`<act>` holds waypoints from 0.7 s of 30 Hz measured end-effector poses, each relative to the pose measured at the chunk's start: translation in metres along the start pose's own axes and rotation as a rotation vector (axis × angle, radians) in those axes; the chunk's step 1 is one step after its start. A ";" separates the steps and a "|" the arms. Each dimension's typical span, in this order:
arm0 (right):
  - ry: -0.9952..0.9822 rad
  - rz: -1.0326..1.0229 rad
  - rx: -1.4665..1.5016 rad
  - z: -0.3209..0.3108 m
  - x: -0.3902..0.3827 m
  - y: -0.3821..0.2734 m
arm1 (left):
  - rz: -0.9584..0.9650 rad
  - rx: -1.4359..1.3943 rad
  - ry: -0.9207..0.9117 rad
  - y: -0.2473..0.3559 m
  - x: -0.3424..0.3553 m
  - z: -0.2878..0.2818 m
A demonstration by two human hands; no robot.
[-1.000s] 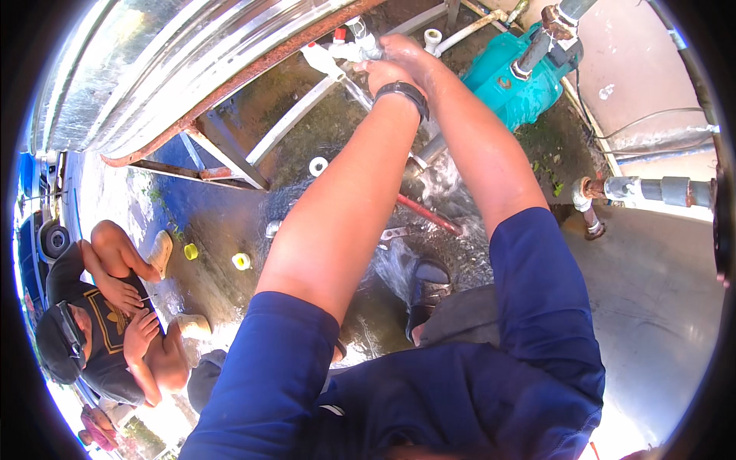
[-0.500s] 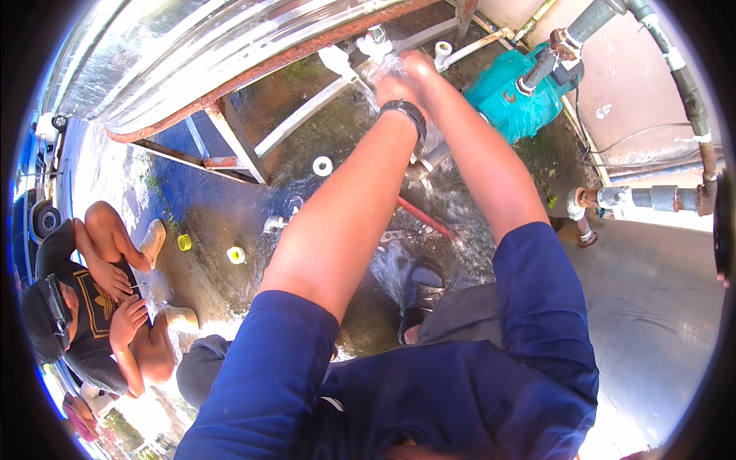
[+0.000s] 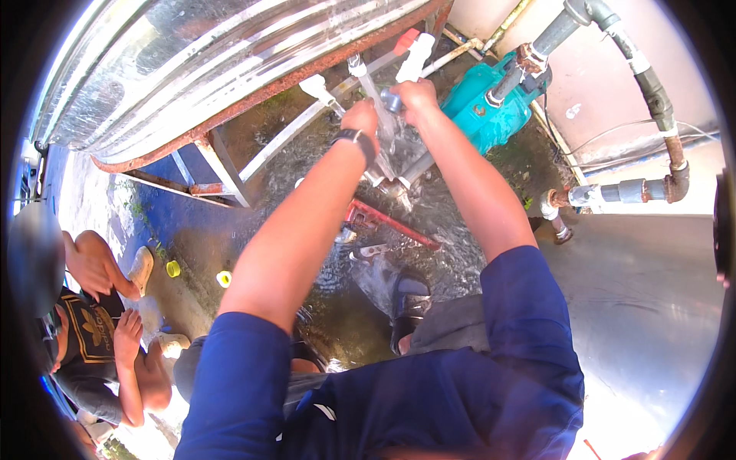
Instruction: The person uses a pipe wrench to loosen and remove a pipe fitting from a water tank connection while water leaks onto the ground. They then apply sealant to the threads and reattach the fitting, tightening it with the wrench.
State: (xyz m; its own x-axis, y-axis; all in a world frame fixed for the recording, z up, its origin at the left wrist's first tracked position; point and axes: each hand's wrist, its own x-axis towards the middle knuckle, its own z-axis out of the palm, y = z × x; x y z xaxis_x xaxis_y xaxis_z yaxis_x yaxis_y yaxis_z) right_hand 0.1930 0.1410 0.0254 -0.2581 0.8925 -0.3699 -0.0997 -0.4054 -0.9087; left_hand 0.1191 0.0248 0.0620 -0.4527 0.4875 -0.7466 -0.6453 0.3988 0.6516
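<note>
My right hand (image 3: 416,98) grips a white plastic valve (image 3: 415,60) with a red handle and a grey end piece (image 3: 390,100). Just left of it, my left hand (image 3: 360,120) is curled closed, with a dark band on the wrist; whatever its fingers hold is hidden. Between the hands, water pours down from an open pipe end (image 3: 357,64) under the corrugated metal tank. Below, a grey pipe with a joint (image 3: 395,186) lies in the splashing water. A white fitting (image 3: 314,87) is on another pipe to the left, also running water.
A teal pump (image 3: 483,107) stands at right, joined to grey pipes (image 3: 560,38). A red pipe wrench (image 3: 391,222) lies on the wet ground. Rusty frame legs (image 3: 222,165) support the tank (image 3: 253,69). Another person (image 3: 92,330) sits at left near yellow fittings (image 3: 173,268).
My hands have drawn apart. The right one has moved the valve away from the spraying pipe end, and water now falls in a steadier stream. The view has shifted slightly.
</note>
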 end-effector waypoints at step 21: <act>-0.690 0.338 -0.401 0.090 -0.269 0.120 | 0.325 0.574 -0.693 -0.079 -0.078 -0.370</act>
State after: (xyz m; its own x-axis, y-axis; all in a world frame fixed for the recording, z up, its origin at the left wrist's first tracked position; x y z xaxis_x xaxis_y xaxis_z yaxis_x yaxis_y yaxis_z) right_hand 0.1639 -0.1662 0.0331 -0.7513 0.3649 -0.5499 0.3999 -0.4111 -0.8192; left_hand -0.0229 -0.3321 0.0193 0.0268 0.9195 -0.3922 -0.0684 0.3931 0.9170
